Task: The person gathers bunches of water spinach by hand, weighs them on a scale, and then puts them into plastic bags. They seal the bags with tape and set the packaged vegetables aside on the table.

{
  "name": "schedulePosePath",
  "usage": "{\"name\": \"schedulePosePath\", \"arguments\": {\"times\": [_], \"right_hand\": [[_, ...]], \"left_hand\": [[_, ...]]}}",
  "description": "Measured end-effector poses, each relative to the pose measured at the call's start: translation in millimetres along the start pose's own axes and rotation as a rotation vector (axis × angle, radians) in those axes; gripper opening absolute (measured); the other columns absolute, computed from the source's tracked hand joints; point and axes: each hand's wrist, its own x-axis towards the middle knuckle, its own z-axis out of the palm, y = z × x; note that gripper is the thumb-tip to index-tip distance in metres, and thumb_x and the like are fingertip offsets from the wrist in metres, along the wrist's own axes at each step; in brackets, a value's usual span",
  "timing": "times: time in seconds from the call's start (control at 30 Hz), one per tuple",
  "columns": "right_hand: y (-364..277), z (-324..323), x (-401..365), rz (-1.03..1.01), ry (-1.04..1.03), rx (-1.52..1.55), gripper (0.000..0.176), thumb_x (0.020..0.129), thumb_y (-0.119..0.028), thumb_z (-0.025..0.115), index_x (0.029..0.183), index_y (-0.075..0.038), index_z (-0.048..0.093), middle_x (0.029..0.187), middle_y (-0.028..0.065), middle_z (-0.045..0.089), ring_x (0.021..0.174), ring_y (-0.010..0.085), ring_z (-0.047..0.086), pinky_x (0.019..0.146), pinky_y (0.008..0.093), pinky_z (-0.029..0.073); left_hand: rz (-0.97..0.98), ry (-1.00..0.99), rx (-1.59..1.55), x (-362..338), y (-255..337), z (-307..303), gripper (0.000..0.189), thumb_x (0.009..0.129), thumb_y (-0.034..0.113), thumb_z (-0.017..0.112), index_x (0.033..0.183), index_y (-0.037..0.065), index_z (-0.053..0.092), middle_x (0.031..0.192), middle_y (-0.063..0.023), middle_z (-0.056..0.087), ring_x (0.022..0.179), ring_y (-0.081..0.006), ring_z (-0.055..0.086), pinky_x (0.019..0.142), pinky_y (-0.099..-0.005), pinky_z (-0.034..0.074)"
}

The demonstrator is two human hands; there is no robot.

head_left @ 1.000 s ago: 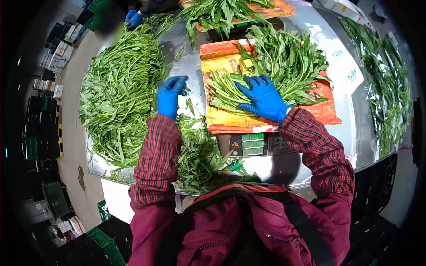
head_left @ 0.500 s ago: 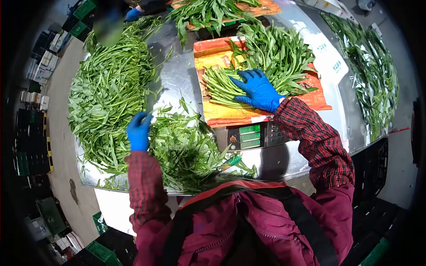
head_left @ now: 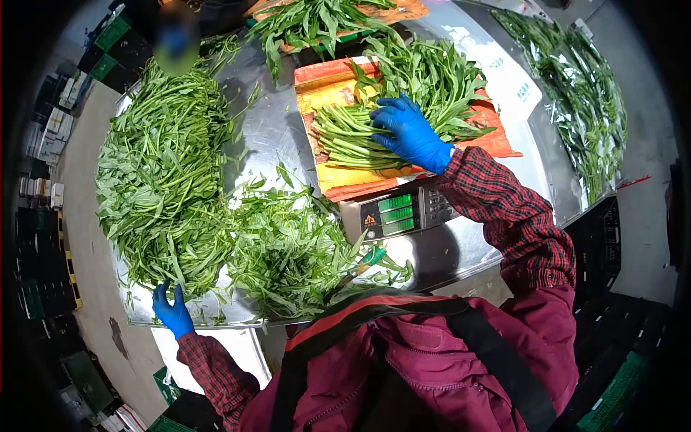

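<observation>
A bunch of long-stemmed leafy greens (head_left: 353, 137) lies on an orange and yellow sack (head_left: 345, 189) that covers the top of a digital scale (head_left: 371, 219). Over its cut stems is my right hand (head_left: 416, 135), blue-gloved, fingers apart and slightly bent, touching or just above them. My left hand (head_left: 173, 312), also blue-gloved, is at the near end of a big heap of the same greens (head_left: 169, 180). Its fingers are spread at the lowest leaves and hold nothing. Loose leaves and trimmings (head_left: 288, 252) lie between the heap and the scale.
A green-handled tool (head_left: 373, 256) lies partly under trimmings near the table's front edge. More greens rest on a second orange sack (head_left: 392, 10) at the back. Greens under clear plastic (head_left: 576, 101) are at right. Dark crates (head_left: 43, 252) stand left, beyond the floor.
My left hand has moved down and left, from the heap's right side to its near end. My right hand stays at the bunch, its fingers slightly more bent. The view has shifted a little.
</observation>
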Motion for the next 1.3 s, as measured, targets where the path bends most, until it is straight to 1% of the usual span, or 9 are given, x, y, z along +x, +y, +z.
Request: {"name": "schedulePosePath", "arguments": {"times": [0.1,0.2,0.47,0.53,0.67,0.77,1.1,1.23,1.3], "right_hand": [[6,-5,5,0.239,0.137,0.539,0.022,0.074,-0.019,0.057,0.088,-0.003,0.051,0.076,0.0136,0.054,0.076,0.0278,0.054,0.067,0.0333,0.043],[8,-14,10,0.363,0.107,0.739,0.023,0.077,-0.021,0.055,0.088,-0.001,0.049,0.075,0.014,0.054,0.068,0.0302,0.054,0.062,0.0361,0.043],[-6,-17,16,0.194,-0.127,0.068,0.04,0.068,-0.035,0.061,0.094,-0.006,0.054,0.084,0.0109,0.055,0.078,0.0284,0.051,0.071,0.0366,0.04],[-4,-3,13,0.187,-0.225,-0.002,0.038,0.067,-0.033,0.061,0.093,-0.007,0.055,0.083,0.0094,0.054,0.083,0.0279,0.049,0.073,0.0366,0.038],[14,14,10,0.207,0.051,0.221,0.031,0.069,-0.023,0.061,0.091,-0.002,0.055,0.081,0.0134,0.052,0.079,0.0276,0.05,0.069,0.0349,0.041],[17,14,9,0.457,-0.021,0.654,0.028,0.074,-0.02,0.058,0.092,0.001,0.052,0.08,0.0176,0.055,0.071,0.0282,0.054,0.064,0.0319,0.042],[14,30,-2,0.362,0.09,0.525,0.029,0.076,-0.028,0.053,0.092,-0.005,0.047,0.078,0.0149,0.053,0.074,0.0336,0.05,0.067,0.0397,0.036],[11,34,-9,0.388,0.122,0.557,0.026,0.078,-0.026,0.052,0.092,-0.004,0.047,0.078,0.014,0.053,0.072,0.033,0.049,0.07,0.0385,0.034],[6,36,-9,0.402,0.261,0.491,0.026,0.077,-0.024,0.053,0.093,-0.004,0.047,0.078,0.0138,0.053,0.074,0.0328,0.049,0.07,0.038,0.034]], "left_hand": [[0.273,-0.045,-0.271,17,127,30,0.014,0.071,0.001,0.057,0.084,0.003,0.057,0.084,-0.007,0.055,0.082,-0.0207,0.049,0.076,-0.0301,0.037],[0.634,-0.127,-0.385,23,219,69,0.014,0.067,0.001,0.06,0.08,0.006,0.059,0.079,-0.0069,0.055,0.076,-0.0224,0.049,0.069,-0.0305,0.038],[0.886,-0.106,-0.359,56,335,168,0.013,0.066,0.017,0.062,0.077,0.011,0.059,0.075,-0.007,0.052,0.072,-0.0245,0.048,0.06,-0.0352,0.039],[0.875,-0.118,-0.322,53,341,179,0.014,0.064,0.019,0.063,0.076,0.011,0.058,0.076,-0.0063,0.051,0.073,-0.0248,0.048,0.061,-0.0356,0.039],[0.86,-0.162,-0.313,47,332,188,0.016,0.064,0.021,0.064,0.076,0.011,0.058,0.078,-0.0058,0.051,0.074,-0.0245,0.048,0.062,-0.0356,0.039],[0.843,-0.169,-0.35,46,333,183,0.018,0.064,0.021,0.064,0.077,0.011,0.058,0.078,-0.0054,0.051,0.074,-0.0244,0.048,0.061,-0.035,0.039],[0.787,-0.209,-0.254,44,364,195,0.019,0.064,0.023,0.065,0.072,0.007,0.059,0.077,-0.0083,0.052,0.07,-0.0236,0.052,0.059,-0.0332,0.041],[0.599,-0.322,-0.564,48,352,207,0.011,0.072,0.014,0.059,0.073,0.005,0.052,0.076,-0.0071,0.054,0.062,-0.0177,0.054,0.056,-0.0263,0.042],[0.016,-0.626,-1.364,50,342,216,0.012,0.078,0.015,0.054,0.08,0.005,0.048,0.084,-0.0056,0.056,0.063,-0.0154,0.054,0.057,-0.0264,0.042]]}}
